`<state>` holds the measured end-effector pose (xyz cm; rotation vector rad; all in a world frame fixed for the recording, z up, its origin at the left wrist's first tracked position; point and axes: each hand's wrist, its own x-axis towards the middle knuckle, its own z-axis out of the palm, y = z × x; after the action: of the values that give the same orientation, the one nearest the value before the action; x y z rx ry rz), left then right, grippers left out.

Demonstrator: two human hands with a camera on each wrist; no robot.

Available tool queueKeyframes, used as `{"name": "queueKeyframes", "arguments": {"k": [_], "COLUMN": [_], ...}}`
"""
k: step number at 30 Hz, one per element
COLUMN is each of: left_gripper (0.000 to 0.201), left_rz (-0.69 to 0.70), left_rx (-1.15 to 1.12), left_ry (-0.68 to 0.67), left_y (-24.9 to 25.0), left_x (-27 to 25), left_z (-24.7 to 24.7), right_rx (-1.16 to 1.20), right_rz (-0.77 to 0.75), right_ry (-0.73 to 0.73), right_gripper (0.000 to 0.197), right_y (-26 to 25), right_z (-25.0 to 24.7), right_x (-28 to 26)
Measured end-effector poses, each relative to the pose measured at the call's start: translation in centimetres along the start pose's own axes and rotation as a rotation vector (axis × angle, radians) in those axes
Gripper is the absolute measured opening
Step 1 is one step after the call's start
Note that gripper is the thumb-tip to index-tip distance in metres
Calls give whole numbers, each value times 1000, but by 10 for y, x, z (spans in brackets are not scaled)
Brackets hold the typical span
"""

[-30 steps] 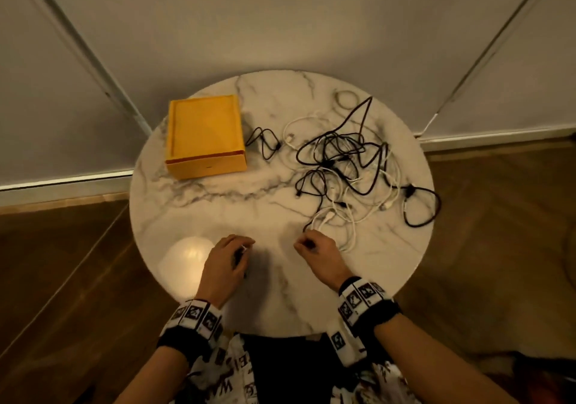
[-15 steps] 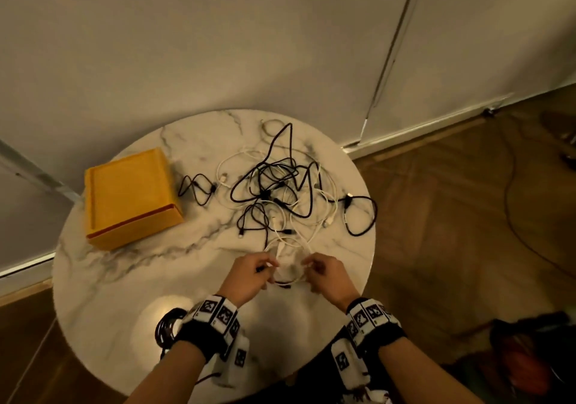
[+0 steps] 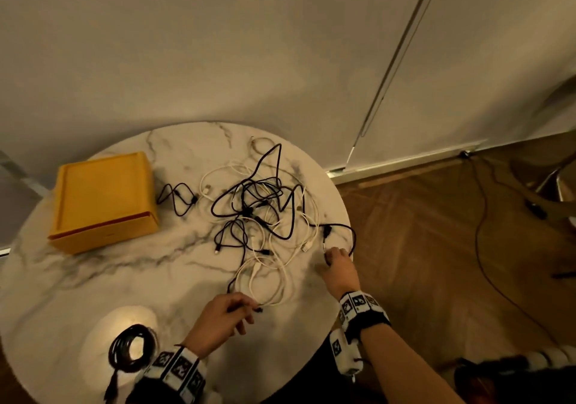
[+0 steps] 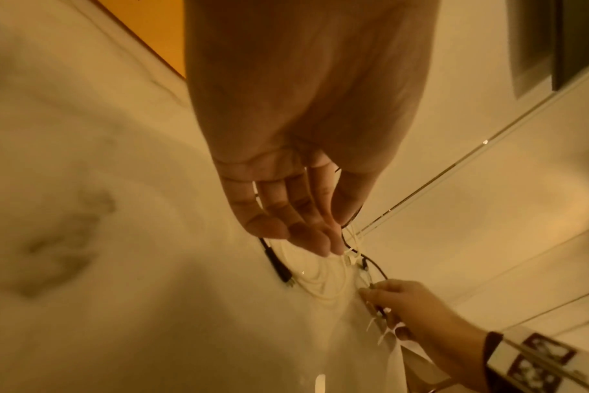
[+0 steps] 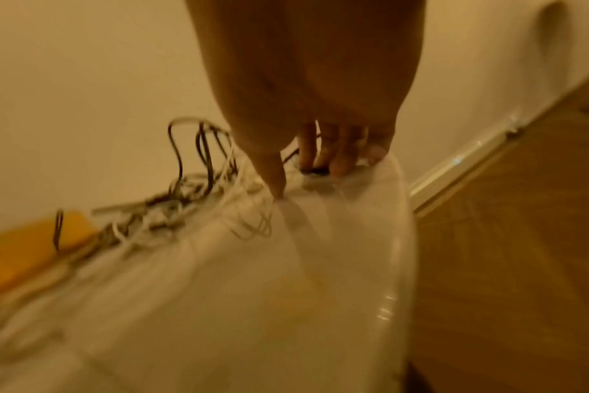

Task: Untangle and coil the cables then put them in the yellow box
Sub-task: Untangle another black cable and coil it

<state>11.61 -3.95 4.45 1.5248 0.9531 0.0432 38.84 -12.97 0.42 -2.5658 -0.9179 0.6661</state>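
Now our hands are apart, where half a second ago they worked together at the near edge of the pile: our right hand (image 3: 336, 266) has reached out to about 3 o'clock on the round marble table (image 3: 93, 279), and its fingertips pinch the black loop (image 3: 350, 235) that hangs over the rim there. Our left hand (image 3: 224, 316) stays near 6 o'clock, fingers curled round a black cable end (image 3: 257, 309) beside the white loops (image 3: 268, 279); the left wrist view shows the fingers (image 4: 286, 212) lightly bent over white strands with a black plug (image 4: 279, 268) just beside them. We judge this as the start of freeing one black lead from both ends, so the untangling is barely begun. The tangle (image 3: 261, 210) sits at the centre toward 1 o'clock: thin, limp, round-section leads, matte black and glossy cream white, crossing many times, with small hard plugs at the ends that may snag. A short black cable (image 3: 176, 199) lies apart, just beside the yellow box (image 3: 103, 198), which rests at 10 o'clock, square, smooth-walled, apparently lidded. One coiled black cable (image 3: 131, 350) lies at 7 o'clock, a neat flat ring, not yet in the box. The table top is polished, grey-veined, with a bright lamp glare. The right wrist view is blurred.
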Motion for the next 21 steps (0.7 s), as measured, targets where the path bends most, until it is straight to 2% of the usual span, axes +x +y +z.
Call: {"name": "queueKeyframes", "arguments": {"k": [3, 5, 9, 13, 18, 21], "left_gripper": [20, 19, 22, 24, 26, 24], "left_rz": [36, 56, 118, 230, 387, 545], "left_rx": [-32, -43, -113, -137, -150, -159], "left_ry": [24, 40, 139, 168, 245, 420], "left_y": [7, 12, 20, 44, 95, 129], "left_x": [-3, -6, -17, -30, -51, -71], "left_z": [-6, -12, -28, -43, -74, -98], "right_rx": [-10, 183, 606, 917, 880, 837], "right_rz": [2, -9, -109, -260, -568, -704], "right_ry": [9, 71, 295, 358, 402, 371], "right_gripper": [20, 19, 23, 14, 8, 17], "right_y": [2, -6, -50, -113, -187, -218], "right_z": [1, -14, -70, -140, -206, -222], "right_x": [2, 4, -5, -19, -60, -84]}}
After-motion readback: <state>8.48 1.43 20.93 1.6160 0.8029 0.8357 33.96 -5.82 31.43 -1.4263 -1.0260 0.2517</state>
